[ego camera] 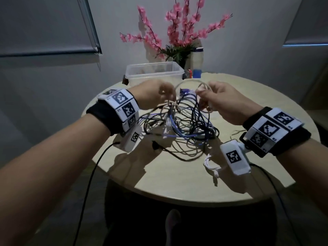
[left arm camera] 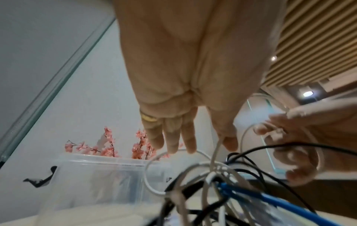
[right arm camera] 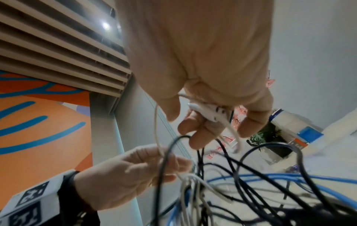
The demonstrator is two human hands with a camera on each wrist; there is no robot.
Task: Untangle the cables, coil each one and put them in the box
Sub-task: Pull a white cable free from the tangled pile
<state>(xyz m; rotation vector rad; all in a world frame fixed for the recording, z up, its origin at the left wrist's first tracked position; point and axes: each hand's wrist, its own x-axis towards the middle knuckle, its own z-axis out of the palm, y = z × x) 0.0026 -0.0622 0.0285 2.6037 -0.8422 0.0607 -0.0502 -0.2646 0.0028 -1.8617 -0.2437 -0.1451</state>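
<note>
A tangle of black, blue and white cables lies mid-table, partly lifted. My left hand pinches a white cable between thumb and fingers just above the knot. To its right, my right hand grips the same white cable at its white plug, fingers curled around it. A white loop arches between the two hands. Blue strands and black strands hang below them. The clear plastic box stands behind the tangle at the table's far side; what it holds is unclear.
The round beige table carries a vase of pink flowers, a white bottle and a small blue item behind the box. A separate white cable lies front right. Black wrist-camera leads hang past the near edge.
</note>
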